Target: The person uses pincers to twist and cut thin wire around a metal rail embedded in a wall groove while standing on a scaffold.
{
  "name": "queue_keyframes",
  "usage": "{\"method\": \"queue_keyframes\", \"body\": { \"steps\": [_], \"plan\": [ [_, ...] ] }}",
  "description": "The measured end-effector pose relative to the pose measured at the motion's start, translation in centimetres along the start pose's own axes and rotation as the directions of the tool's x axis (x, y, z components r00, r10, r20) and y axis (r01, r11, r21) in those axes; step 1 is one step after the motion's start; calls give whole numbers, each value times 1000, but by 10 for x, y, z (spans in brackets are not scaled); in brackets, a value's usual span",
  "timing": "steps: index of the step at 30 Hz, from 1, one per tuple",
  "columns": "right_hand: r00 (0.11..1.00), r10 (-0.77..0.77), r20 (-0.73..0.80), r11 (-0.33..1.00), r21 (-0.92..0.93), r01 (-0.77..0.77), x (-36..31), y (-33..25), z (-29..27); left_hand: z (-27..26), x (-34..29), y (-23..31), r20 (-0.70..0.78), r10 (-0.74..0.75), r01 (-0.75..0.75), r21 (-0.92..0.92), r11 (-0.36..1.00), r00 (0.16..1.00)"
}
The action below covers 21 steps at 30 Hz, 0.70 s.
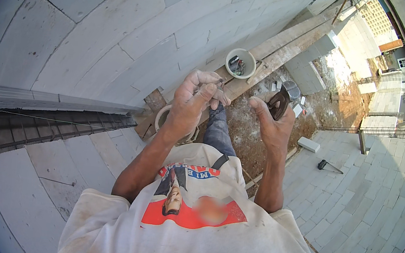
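My left hand is raised in front of my chest, its fingertips pinched together. A thin dark bit shows at the fingertips, too small to name. A little to the right, my right hand is closed around a dark brown curved object with a rounded, loop-like outline. Its lower part is hidden in the palm, so its kind is unclear. The two hands are apart. Just beyond them, a pale bucket holds several dark tools and loose bits.
A pale block wall rises on my left. Wooden planks run alongside it at foot level. A second bucket stands partly behind my left forearm. On the right block wall lie a black-handled tool and a white block. Rubble covers the ground below.
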State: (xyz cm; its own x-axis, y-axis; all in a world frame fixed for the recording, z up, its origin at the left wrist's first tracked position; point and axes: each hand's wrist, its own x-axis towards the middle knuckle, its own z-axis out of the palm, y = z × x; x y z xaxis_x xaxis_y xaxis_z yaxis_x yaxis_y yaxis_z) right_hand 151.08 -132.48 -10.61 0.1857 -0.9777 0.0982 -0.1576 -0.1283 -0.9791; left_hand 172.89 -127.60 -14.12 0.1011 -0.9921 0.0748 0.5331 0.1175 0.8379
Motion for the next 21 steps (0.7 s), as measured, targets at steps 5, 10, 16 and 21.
{"method": "queue_keyframes", "body": {
  "steps": [5,10,16,21],
  "plan": [
    [993,90,76,995,46,-94,0,0,-11,4,3,-4,3,78,-77,168,983,997],
    [939,298,171,886,318,-338,-14,-15,4,8,9,-11,-46,249,-218,346,912,967],
    [952,263,157,815,491,-306,7,4,-13,2,8,-9,42,-18,27,-239,971,999],
    [996,86,-21,995,44,-85,32,21,-17,7,2,-12,138,-243,274,-295,915,960]
  ]
}}
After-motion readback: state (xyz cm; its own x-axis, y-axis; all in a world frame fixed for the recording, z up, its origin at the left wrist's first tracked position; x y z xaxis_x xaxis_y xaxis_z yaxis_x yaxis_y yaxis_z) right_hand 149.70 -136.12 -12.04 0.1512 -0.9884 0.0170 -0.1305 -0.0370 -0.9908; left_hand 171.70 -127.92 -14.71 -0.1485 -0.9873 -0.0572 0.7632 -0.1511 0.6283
